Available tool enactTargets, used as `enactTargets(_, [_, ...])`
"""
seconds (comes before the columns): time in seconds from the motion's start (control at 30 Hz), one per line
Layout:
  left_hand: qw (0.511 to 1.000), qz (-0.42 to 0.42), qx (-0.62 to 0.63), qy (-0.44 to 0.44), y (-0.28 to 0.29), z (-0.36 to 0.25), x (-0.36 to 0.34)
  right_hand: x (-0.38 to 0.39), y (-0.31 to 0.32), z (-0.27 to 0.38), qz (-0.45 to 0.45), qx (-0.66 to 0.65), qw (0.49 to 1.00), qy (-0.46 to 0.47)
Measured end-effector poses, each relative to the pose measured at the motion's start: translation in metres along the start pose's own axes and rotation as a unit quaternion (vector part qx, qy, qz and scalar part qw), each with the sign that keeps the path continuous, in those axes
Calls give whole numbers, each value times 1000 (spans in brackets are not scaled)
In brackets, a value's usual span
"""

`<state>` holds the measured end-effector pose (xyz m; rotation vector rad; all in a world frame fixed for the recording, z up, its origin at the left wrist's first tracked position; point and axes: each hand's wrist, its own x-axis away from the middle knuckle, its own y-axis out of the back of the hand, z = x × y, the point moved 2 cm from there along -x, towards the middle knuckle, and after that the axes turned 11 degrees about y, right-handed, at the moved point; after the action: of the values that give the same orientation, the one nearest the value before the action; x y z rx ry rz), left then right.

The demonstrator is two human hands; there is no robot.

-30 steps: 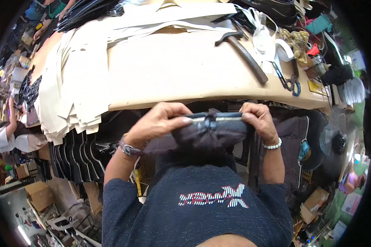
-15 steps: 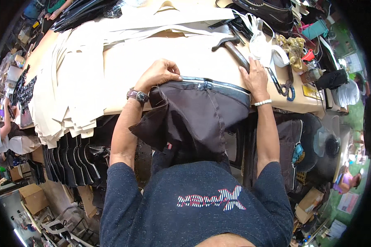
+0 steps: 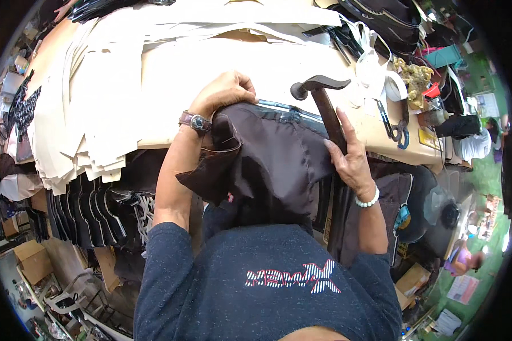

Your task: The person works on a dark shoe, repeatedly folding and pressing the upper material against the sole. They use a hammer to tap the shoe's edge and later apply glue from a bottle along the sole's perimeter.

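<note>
A dark brown fabric piece [image 3: 273, 153] drapes over the near edge of the table and down against my body. Along its upper edge runs a black band [image 3: 301, 115] with a pale line. My left hand [image 3: 227, 94] is closed, thumb and fingers pinching the left end of that edge. In my right hand [image 3: 351, 156] is a hammer [image 3: 328, 116], held by its dark handle. Its head points away from me, raised above the right part of the band. My right index finger is stretched along the handle, and the handle's lower end is hidden.
Stacked cream sheets [image 3: 105, 108] cover the table's left side and overhang its front. At right lie scissors [image 3: 401, 128], white strips [image 3: 370, 65] and a yellowish clump [image 3: 416, 79]. Dark pieces [image 3: 85, 213] hang below the table at left; a person [image 3: 465, 258] is far right.
My right hand has picked up the hammer from the table and drawn it toward me over the fabric's edge. My left hand keeps its pinch on the fabric.
</note>
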<state>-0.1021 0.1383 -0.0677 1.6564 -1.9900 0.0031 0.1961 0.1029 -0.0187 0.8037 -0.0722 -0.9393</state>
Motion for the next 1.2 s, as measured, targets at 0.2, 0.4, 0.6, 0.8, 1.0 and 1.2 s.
enactTargets(0.2, [1000,-12,-12,-14,0,0,-2,3,-36,0,22,68,995,74])
enactTargets(0.4, [999,-24,-26,-2,-1,-4,1,2,-44,4,-54,26,995,82])
enactTargets(0.6, [999,-14,-21,-20,2,-1,1,-19,-30,13,6,51,996,69])
enactTargets(0.8, [999,-20,-31,-17,-2,-2,2,16,-39,11,-31,91,995,28])
enactTargets(1.0, [999,-34,-3,15,-3,-8,6,19,-31,15,-152,49,987,17])
enactTargets(1.2, [1000,-26,-11,-1,0,0,-1,14,-23,4,-24,43,998,-29])
